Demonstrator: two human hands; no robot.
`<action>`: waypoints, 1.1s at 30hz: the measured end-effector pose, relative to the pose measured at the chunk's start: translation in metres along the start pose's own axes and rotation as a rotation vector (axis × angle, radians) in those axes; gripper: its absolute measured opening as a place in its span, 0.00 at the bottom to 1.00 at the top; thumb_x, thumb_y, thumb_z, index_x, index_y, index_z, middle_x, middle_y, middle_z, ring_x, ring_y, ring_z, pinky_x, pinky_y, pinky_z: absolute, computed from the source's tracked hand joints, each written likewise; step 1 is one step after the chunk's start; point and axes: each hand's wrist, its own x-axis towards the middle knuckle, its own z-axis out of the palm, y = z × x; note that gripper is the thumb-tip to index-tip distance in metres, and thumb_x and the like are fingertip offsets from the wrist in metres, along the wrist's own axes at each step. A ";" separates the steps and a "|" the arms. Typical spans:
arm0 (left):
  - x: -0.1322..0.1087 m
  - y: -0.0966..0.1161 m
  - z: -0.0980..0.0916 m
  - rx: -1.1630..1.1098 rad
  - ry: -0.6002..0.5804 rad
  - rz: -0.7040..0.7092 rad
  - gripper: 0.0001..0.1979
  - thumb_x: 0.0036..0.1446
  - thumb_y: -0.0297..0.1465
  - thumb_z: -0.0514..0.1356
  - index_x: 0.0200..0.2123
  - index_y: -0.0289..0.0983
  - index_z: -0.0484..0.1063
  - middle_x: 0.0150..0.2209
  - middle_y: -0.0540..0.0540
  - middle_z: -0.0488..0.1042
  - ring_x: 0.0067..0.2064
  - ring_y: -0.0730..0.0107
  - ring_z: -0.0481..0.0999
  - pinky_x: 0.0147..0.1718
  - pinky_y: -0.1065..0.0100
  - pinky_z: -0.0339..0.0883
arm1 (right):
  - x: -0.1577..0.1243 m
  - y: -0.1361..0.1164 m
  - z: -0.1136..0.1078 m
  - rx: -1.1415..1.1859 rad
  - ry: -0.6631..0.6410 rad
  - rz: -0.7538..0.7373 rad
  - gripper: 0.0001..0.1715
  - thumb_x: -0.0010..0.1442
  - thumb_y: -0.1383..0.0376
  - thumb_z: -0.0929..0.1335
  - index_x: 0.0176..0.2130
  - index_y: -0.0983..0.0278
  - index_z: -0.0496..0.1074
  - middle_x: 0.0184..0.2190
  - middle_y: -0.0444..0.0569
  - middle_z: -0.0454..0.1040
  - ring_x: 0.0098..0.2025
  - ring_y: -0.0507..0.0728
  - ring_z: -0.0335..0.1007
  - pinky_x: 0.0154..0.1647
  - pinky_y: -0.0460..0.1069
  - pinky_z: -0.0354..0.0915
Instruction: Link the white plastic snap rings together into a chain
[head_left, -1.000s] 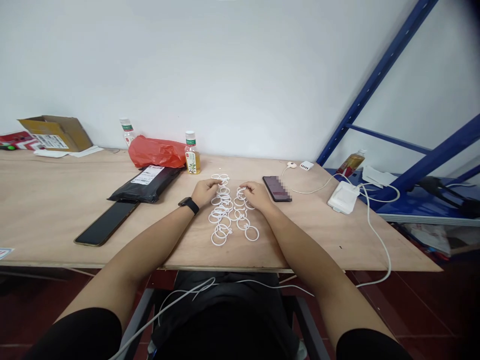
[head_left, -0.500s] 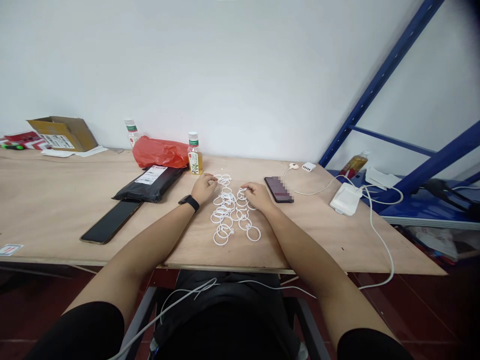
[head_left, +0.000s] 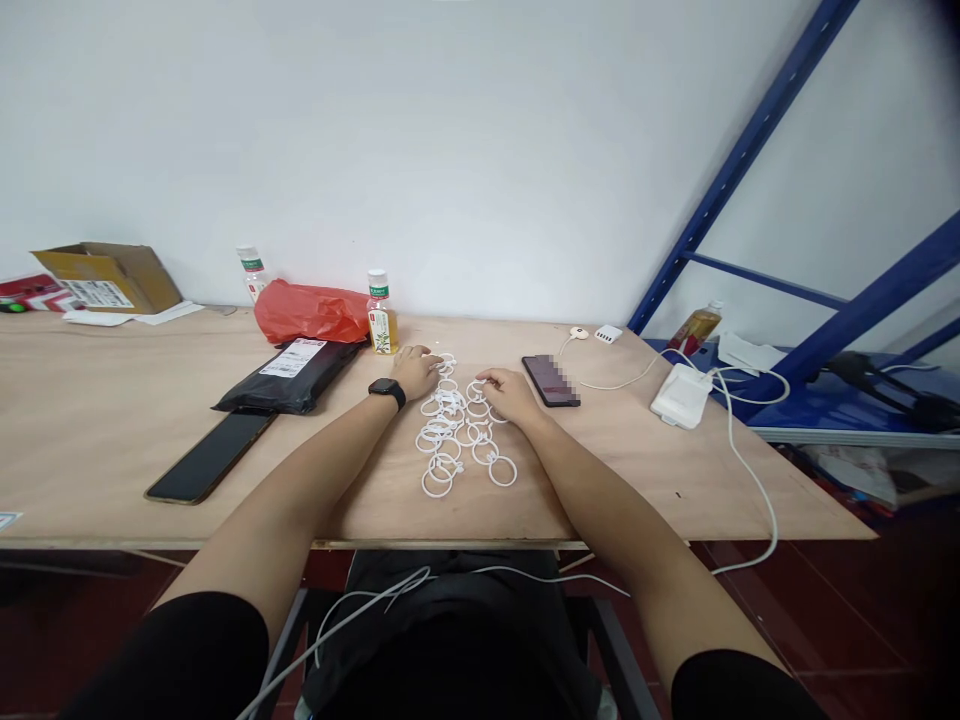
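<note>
Many white rings [head_left: 437, 483] lie in two rough columns on the wooden table [head_left: 615, 470], some overlapping. My left hand [head_left: 417, 371], with a black watch at the wrist, rests at the far end of the left column, its fingertips on the rings there. At the top of the right column, my right hand [head_left: 507, 391] has its fingers bent against a ring. Whether either hand grips a ring is too small to tell.
A phone [head_left: 550, 381] lies right of my right hand. Beyond my left hand stands a bottle [head_left: 382, 315], beside a red bag [head_left: 311, 312], a black parcel [head_left: 292, 375] and another phone [head_left: 212, 455]. A white charger [head_left: 682, 395] with cables is at the right.
The view has shifted slightly. My left hand has moved a little right over the far rings of the left column. My right hand stays at the right column.
</note>
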 end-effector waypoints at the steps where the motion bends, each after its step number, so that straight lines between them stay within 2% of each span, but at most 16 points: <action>1: 0.001 0.001 0.001 0.012 -0.015 -0.017 0.18 0.57 0.35 0.56 0.48 0.42 0.79 0.51 0.38 0.73 0.53 0.46 0.67 0.55 0.48 0.56 | 0.000 0.000 0.000 0.002 -0.001 0.003 0.17 0.55 0.68 0.65 0.41 0.61 0.80 0.34 0.47 0.81 0.36 0.55 0.75 0.43 0.49 0.68; 5: 0.000 -0.002 0.002 0.010 -0.056 -0.041 0.15 0.56 0.39 0.58 0.43 0.44 0.80 0.45 0.39 0.77 0.49 0.47 0.70 0.52 0.48 0.54 | 0.000 0.001 0.000 0.001 -0.001 0.010 0.16 0.56 0.68 0.66 0.41 0.61 0.80 0.35 0.47 0.81 0.35 0.55 0.74 0.42 0.48 0.68; 10: -0.009 -0.008 -0.006 0.005 0.021 -0.048 0.13 0.57 0.39 0.57 0.34 0.42 0.81 0.40 0.38 0.78 0.48 0.47 0.69 0.51 0.48 0.52 | 0.000 -0.001 0.000 0.000 -0.011 0.006 0.16 0.56 0.68 0.66 0.42 0.62 0.80 0.34 0.46 0.81 0.35 0.54 0.74 0.41 0.48 0.67; 16: -0.021 -0.004 -0.017 0.037 0.073 -0.118 0.13 0.60 0.37 0.56 0.35 0.39 0.79 0.42 0.36 0.75 0.48 0.48 0.68 0.48 0.50 0.55 | 0.001 -0.002 0.000 -0.025 -0.019 -0.001 0.17 0.57 0.69 0.65 0.43 0.61 0.80 0.36 0.46 0.81 0.37 0.55 0.75 0.43 0.49 0.68; 21: -0.025 0.014 -0.024 -0.209 0.131 -0.168 0.12 0.62 0.38 0.55 0.37 0.39 0.75 0.38 0.41 0.73 0.43 0.57 0.70 0.45 0.57 0.62 | 0.003 -0.002 0.002 -0.097 -0.015 -0.073 0.15 0.58 0.68 0.66 0.41 0.59 0.80 0.41 0.47 0.79 0.43 0.56 0.74 0.48 0.49 0.67; 23: -0.027 0.027 -0.026 -0.329 0.141 -0.119 0.11 0.63 0.37 0.54 0.36 0.38 0.73 0.36 0.44 0.72 0.41 0.61 0.70 0.44 0.60 0.64 | 0.003 -0.003 0.003 -0.104 0.008 -0.088 0.14 0.59 0.66 0.66 0.42 0.59 0.79 0.43 0.47 0.77 0.45 0.56 0.73 0.49 0.49 0.66; 26: -0.032 0.048 -0.031 -0.453 0.148 -0.009 0.09 0.64 0.35 0.54 0.35 0.37 0.71 0.36 0.44 0.70 0.39 0.64 0.70 0.43 0.63 0.65 | 0.002 -0.008 0.002 -0.079 0.058 -0.118 0.17 0.60 0.63 0.67 0.48 0.59 0.77 0.46 0.49 0.75 0.45 0.56 0.72 0.49 0.49 0.66; 30: -0.041 0.069 -0.035 -0.481 0.137 0.117 0.08 0.65 0.33 0.53 0.34 0.37 0.68 0.36 0.44 0.68 0.41 0.63 0.69 0.44 0.63 0.65 | 0.000 -0.014 -0.001 -0.019 0.072 -0.167 0.24 0.61 0.62 0.67 0.57 0.60 0.71 0.49 0.51 0.74 0.40 0.54 0.71 0.48 0.49 0.66; 33: -0.046 0.075 -0.036 -0.490 0.110 0.152 0.08 0.65 0.33 0.53 0.33 0.38 0.66 0.36 0.44 0.68 0.42 0.63 0.69 0.44 0.63 0.65 | -0.001 -0.017 -0.003 -0.001 0.046 -0.211 0.20 0.63 0.62 0.66 0.54 0.61 0.72 0.46 0.50 0.75 0.40 0.54 0.71 0.47 0.49 0.65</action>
